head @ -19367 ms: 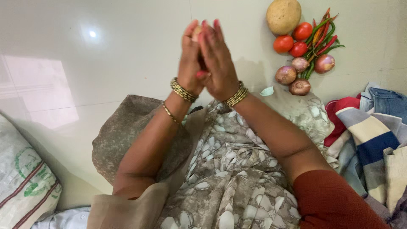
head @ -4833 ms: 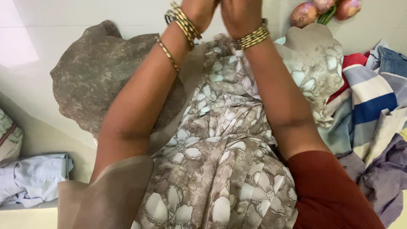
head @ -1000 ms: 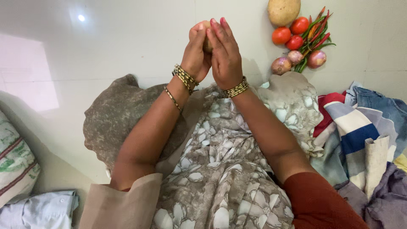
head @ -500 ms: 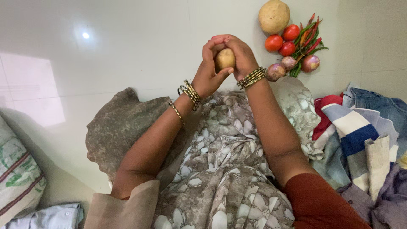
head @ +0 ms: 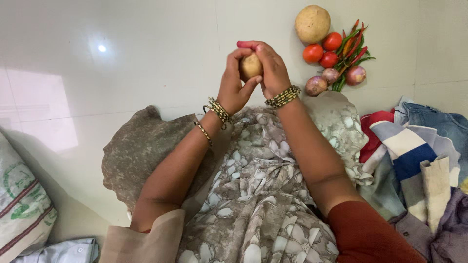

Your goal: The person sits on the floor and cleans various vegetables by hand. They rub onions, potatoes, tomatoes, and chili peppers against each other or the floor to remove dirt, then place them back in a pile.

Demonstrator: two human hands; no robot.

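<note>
From where I stand, the person sits on the pale tiled floor (head: 122,58) with both hands raised in front of them, a small potato (head: 250,65) caught between the two. The left hand (head: 233,85) cups it from the left, thumb pressed under its lower edge. The right hand (head: 273,70) closes over it from the right and above, fingers curled round the top. Both hands are clamped on it, fingertips meeting at the upper end. The potato is oval; its long axis runs roughly upright in the view, tipped a little, with the upper end hidden under the fingers and the lower end showing between the thumbs. It is held up in the air over the floor, just beyond the floral cloth (head: 253,195) on the person's lap.

Gold bangles (head: 282,96) ring both wrists.

Off to the right, on the floor, lies a loose heap of vegetables: a large potato (head: 312,23) farthest away, three tomatoes (head: 313,53) just beside it, red and green chillies (head: 353,46) fanned out, and small onions (head: 316,85) nearest the lap. None sits in a bowl or tray.

A pile of folded clothes (head: 414,156) lies at the right, and a printed woven sack (head: 22,204) at the lower left; I cannot tell what is inside it.
</note>
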